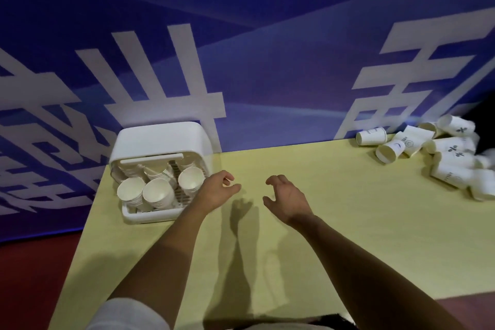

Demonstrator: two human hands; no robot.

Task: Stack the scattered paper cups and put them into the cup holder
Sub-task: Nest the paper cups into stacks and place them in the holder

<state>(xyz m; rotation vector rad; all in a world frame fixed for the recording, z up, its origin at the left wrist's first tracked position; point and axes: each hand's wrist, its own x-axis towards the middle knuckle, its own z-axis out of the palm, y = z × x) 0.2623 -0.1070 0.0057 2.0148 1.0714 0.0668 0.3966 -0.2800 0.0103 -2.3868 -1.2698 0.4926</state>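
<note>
holder [160,139]: far-left end of the table [321,222], stacks [158,193] already leaning in it
loose cups [450,161]: lying on their sides in the far-right corner, well apart from both hands
left hand [217,191]: loosely curled just beside the holder; pale bit between the fingers, can't tell if it's holding anything
right hand [288,199]: mid-table, fingers spread and bent, empty
tip: I'd reach right, turn the mouths one way and nest gently so the rims don't crush

**White cups, yellow top, blue wall**

The worktop [348,209] is pale yellow. The cup holder [160,136] is plain white. The paper cups [452,147] are white with small dark printed marks. The backdrop [267,61] is blue-violet with big white characters. The floor [32,262] is dark red.
</note>
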